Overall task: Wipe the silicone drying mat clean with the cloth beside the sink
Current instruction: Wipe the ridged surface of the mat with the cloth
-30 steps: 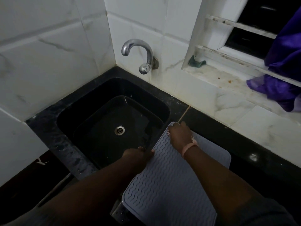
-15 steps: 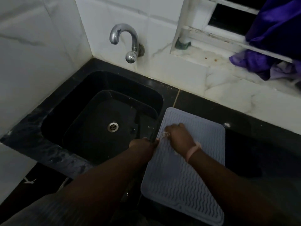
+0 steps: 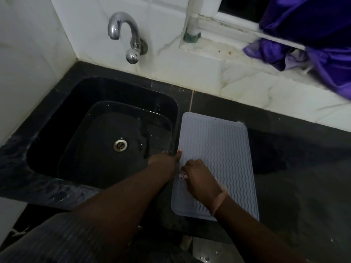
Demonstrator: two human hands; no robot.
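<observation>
On the black counter (image 3: 303, 196) just right of the sink (image 3: 95, 95) lies the pale grey silicone drying mat (image 3: 224, 149), flat, its wavy ribs facing up and its long left edge running along the sink's right rim. The left hand (image 3: 163, 162) sits at that left edge about halfway down, thumb lying on top of the mat and the other fingers out of sight below the rim, so it appears to pinch the mat's edge, though the light is too dim to be sure of the lower fingers. The right hand (image 3: 199, 177) rests on the mat just beside the left one, fingers curled with the tips turned down at the same edge; whether it grips the edge or only presses on it I cannot tell. A pinkish band (image 3: 221, 201) circles the right wrist. A dark cloth (image 3: 266, 158) lies crumpled on the counter just beside the mat's right edge, touched by neither hand. The black sink has a steel drain (image 3: 120, 144) in its floor, with a chrome tap (image 3: 125, 35) mounted on the white tiled wall above it. At the upper right, purple fabric (image 3: 313, 35) hangs over the window ledge (image 3: 218, 48).
</observation>
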